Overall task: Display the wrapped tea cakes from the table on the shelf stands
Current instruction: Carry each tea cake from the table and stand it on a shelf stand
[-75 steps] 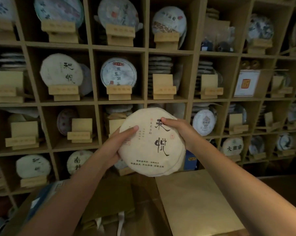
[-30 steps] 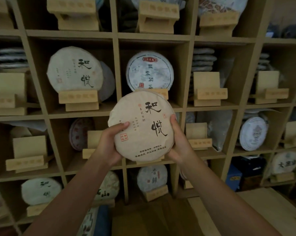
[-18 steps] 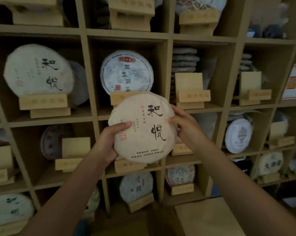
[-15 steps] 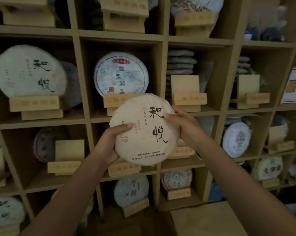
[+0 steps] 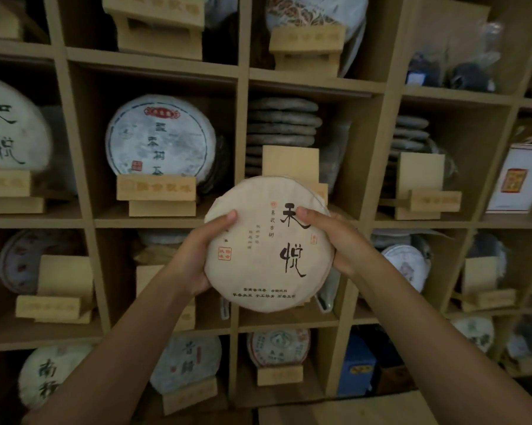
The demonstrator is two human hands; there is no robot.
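A round tea cake in beige paper with black calligraphy is held upright in front of the wooden shelf. My left hand grips its left edge, thumb on the face. Gripping the right edge is my right hand, its thumb over the top character. The cake's upper rim overlaps a bare wooden stand in the middle cubby, which has a stack of unwrapped cakes behind it.
Neighbouring cubbies hold displayed cakes on stands, such as a white-and-blue cake to the left. Another bare stand sits in the cubby to the right, a white box beyond it. A tan surface lies at the bottom.
Both hands have carried the cake right and slightly up, from in front of the left-centre cubby to the front of the bare stand in the middle cubby.
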